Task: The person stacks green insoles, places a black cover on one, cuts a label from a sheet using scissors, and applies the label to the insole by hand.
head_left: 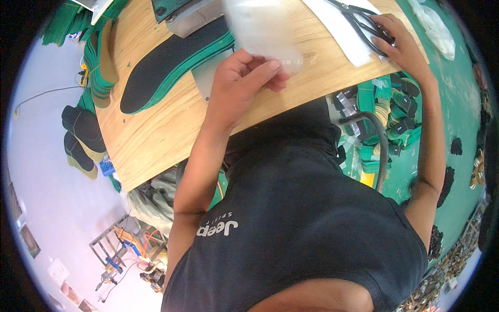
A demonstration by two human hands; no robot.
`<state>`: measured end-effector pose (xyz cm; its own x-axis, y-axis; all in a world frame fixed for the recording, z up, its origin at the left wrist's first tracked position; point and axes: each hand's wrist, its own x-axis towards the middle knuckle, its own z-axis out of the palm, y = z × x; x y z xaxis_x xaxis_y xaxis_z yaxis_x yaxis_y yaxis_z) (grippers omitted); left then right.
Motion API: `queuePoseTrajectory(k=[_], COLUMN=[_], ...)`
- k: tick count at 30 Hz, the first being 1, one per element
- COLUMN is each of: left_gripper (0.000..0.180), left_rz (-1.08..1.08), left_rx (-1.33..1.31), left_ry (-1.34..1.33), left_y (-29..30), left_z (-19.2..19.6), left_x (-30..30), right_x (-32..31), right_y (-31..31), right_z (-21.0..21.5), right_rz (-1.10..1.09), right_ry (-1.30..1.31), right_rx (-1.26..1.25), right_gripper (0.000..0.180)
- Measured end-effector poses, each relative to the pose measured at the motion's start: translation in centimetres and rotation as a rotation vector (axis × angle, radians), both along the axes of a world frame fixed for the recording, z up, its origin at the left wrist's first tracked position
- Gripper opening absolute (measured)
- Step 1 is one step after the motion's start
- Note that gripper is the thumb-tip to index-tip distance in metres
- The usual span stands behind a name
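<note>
My left hand [248, 86] is closed, thumb against fingers, on a translucent plastic sheet [260, 26]. The sheet is smeared by motion and hangs over the wooden table [150, 140]. Left of this hand lies a stack of shoe insoles [171, 65], black on top with green edges. A flat grey plate [204, 83] is partly hidden behind my left wrist. At the table's right side, my right hand [399, 44] grips the black handles of a pair of scissors [358, 21]. The scissors lie over a white sheet [335, 31].
A metal block-like device [192, 18] stands at the table's far side. More insole stacks [97, 67] sit along the left edge. Beneath the right edge, bundled insoles [382, 112] lie near a curved grey metal tube [382, 140]. A clear plastic bag [435, 31] rests on the green floor.
</note>
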<state>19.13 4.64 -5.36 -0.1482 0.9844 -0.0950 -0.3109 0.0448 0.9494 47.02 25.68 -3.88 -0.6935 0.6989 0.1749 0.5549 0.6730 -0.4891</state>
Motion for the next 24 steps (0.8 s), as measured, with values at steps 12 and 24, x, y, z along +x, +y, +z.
queuePoseTrajectory(k=[12, 24], left_gripper=[0.014, 0.023], left_rz=[0.000, 0.235], left_rx=[0.032, 0.248], left_ry=[0.113, 0.130], left_y=[1.8, 2.8], left_z=[0.7, 1.8], left_x=[0.1, -0.1], right_x=[-0.8, 1.5], right_y=[0.9, -15.8], right_z=[2.1, -1.4], right_rz=[-0.123, 0.007], right_ry=[-0.059, 0.472], right_rx=[-0.103, -1.273], right_gripper=[0.032, 0.080])
